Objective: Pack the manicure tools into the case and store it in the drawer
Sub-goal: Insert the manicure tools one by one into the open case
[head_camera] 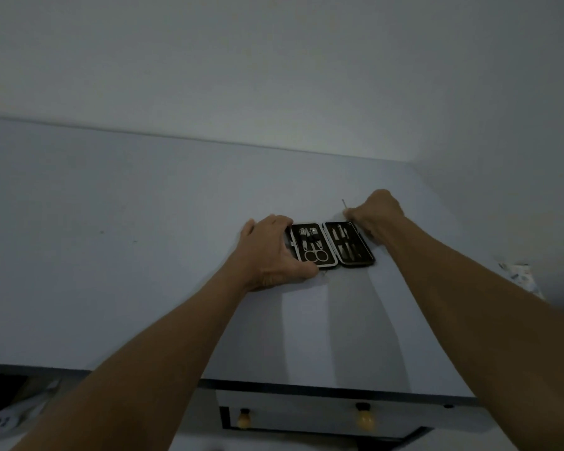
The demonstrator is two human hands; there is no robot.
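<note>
- You will find no readable text, label, brand, number or sign anywhere in this view.
- The open manicure case (pixel 331 245) shows no lettering you could read on its lining or its rim.
- The tools strapped inside it are too small and too dim for you to make out any engraving.
- The drawer front (pixel 306 416) under the tabletop carries only two knobs, with no marking.
- The patterned cloth (pixel 520 275) at the right edge shows blurred blue shapes; you cannot tell whether any of them are letters.
</note>
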